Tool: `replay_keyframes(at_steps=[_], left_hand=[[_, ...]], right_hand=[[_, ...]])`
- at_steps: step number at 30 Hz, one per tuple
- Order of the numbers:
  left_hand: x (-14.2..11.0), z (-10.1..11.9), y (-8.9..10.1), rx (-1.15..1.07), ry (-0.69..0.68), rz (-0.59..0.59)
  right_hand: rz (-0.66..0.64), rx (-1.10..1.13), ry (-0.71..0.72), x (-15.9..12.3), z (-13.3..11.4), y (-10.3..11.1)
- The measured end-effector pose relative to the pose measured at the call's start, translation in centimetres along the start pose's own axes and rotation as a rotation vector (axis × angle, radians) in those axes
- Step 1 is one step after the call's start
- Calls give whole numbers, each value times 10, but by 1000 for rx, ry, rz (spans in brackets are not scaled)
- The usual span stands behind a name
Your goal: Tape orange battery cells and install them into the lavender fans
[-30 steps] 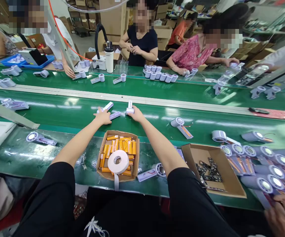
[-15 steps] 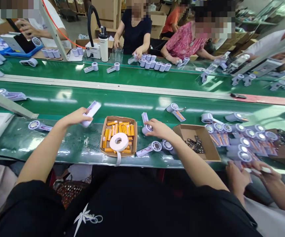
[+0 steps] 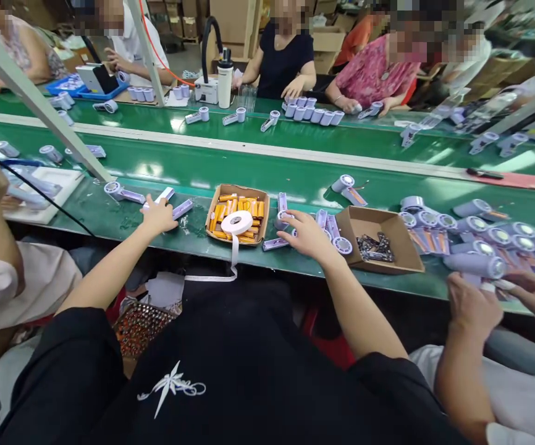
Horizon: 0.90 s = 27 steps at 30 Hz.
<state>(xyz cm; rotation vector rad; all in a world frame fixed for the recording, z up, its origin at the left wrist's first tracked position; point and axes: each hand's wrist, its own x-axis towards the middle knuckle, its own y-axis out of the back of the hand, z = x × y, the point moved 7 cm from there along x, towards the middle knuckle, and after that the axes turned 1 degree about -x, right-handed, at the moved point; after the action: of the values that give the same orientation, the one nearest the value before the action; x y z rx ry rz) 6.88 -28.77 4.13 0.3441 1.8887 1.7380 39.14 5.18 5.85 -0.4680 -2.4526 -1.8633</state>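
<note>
My left hand (image 3: 157,217) has its fingers spread low over the green bench, touching or just above two pale lavender handheld-fan housings. One fan housing (image 3: 164,196) lies beyond its fingertips, and an open-channel handle piece (image 3: 183,209) lies just to their right. My right hand (image 3: 308,235) has thumb and fingers around the round head of another fan housing (image 3: 282,203), whose handle points away from me. Between my hands stands a cardboard box of orange wrapped battery cells (image 3: 216,216), with a roll of white tape (image 3: 237,222) on top, its loose end hanging over the bench edge.
A cardboard box (image 3: 400,244) of small dark parts stands right of my right hand. Many fan housings (image 3: 522,228) cluster further right, beside a co-worker's hands (image 3: 476,303). A slanted metal post (image 3: 58,117) rises at left. The green conveyor (image 3: 258,164) runs beyond the bench.
My left hand has lowered the fan housing it held onto the bench and spread its fingers. My right hand remains at its fan housing, which has shifted slightly. The view has swung left.
</note>
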Motion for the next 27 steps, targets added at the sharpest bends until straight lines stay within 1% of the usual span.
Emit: replay_keyframes(at_steps=[2, 3, 4, 5, 6, 7, 8, 9, 10, 11, 13, 15, 18, 19, 20, 21, 22, 23, 24, 25, 26, 27], left_hand=[[-11, 6, 5, 1, 68, 111], [-18, 15, 10, -4, 57, 184], [-25, 28, 16, -14, 0, 246], [-31, 47, 19, -29, -101, 278], [-38, 71, 21, -45, -240, 271], [-44, 97, 19, -59, -397, 228], [-50, 124, 16, -66, -546, 162], [-54, 148, 12, -65, -662, 97], [-56, 167, 9, -57, -731, 42], [-54, 182, 6, -46, -758, 0], [-43, 200, 2, -30, -735, -56], [-33, 205, 1, -29, -696, -81], [-30, 199, 2, -39, -679, -50], [-32, 194, 4, -56, -669, -16], [-36, 188, 7, -97, -652, 47], [-40, 182, 13, -161, -632, 138], [-45, 176, 19, -242, -613, 249], [-50, 170, 26, -325, -604, 368], [-55, 165, 31, -398, -608, 480], [-59, 162, 34, -448, -625, 567], [-61, 161, 34, -472, -650, 620], [-60, 161, 33, -483, -671, 647]], right_hand=[[21, 36, 21, -12, -8, 1], [35, 55, 28, -16, -12, 1], [48, 78, 35, -20, -17, 1], [62, 106, 44, -23, -23, 0], [74, 138, 57, -25, -29, -1], [84, 172, 73, -26, -36, -1], [94, 203, 91, -27, -43, -2], [107, 232, 106, -27, -49, -2], [122, 256, 119, -27, -54, -2], [142, 279, 126, -29, -58, -1], [184, 330, 122, -34, -61, 1], [224, 395, 101, -46, -56, 3], [274, 527, 51, -69, -42, 6], [276, 581, 22, -75, -38, 5], [263, 641, -15, -80, -36, 4], [231, 703, -58, -83, -36, 0], [181, 757, -104, -83, -39, -4], [105, 793, -138, -81, -47, -11], [-7, 801, -145, -77, -59, -19], [-149, 768, -122, -72, -76, -31], [-301, 702, -78, -67, -94, -44], [-442, 623, -25, -62, -112, -57]])
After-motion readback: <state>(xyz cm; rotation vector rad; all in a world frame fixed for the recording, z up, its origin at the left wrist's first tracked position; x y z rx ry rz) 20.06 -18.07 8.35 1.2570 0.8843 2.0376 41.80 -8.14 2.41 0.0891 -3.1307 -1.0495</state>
